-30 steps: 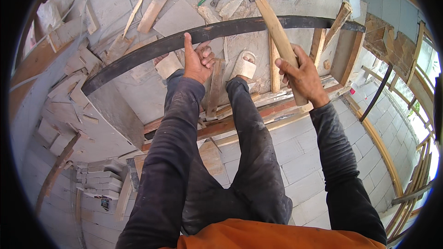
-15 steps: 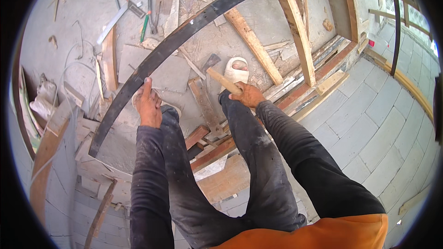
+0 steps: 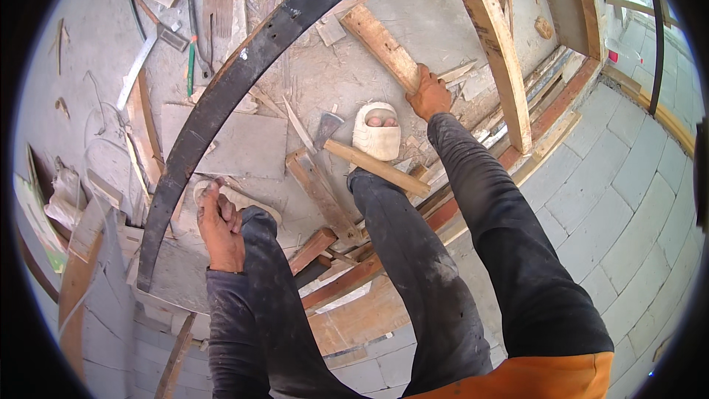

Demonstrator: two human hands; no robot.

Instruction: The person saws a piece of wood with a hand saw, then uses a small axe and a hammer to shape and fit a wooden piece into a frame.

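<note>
My right hand [image 3: 428, 94] is closed round the lower end of a short wooden board [image 3: 380, 48], which slants away to the upper left. Just below it, a narrow wooden strip [image 3: 377, 168] lies across in front of my right foot in its pale shoe [image 3: 377, 131]. My left hand [image 3: 221, 229] hovers over my left foot with its fingers curled in. Whatever they may hold is hidden. Beyond that hand arcs a long curved dark strip [image 3: 221, 92], not touched by it. A hatchet head [image 3: 327, 127] shows on the floor between the strip and a grey flat panel [image 3: 229, 140].
A hammer [image 3: 171, 35], a handsaw [image 3: 137, 72] and a green-handled tool [image 3: 192, 59] lie at the upper left among wood scraps. An upright curved timber [image 3: 491, 52] stands right of the board. Stacked planks [image 3: 517, 151] edge the grey block paving [image 3: 591, 192].
My right hand has let go of the narrow strip, moved up and right, and taken hold of the board. My left hand has dropped lower, its raised index finger now curled.
</note>
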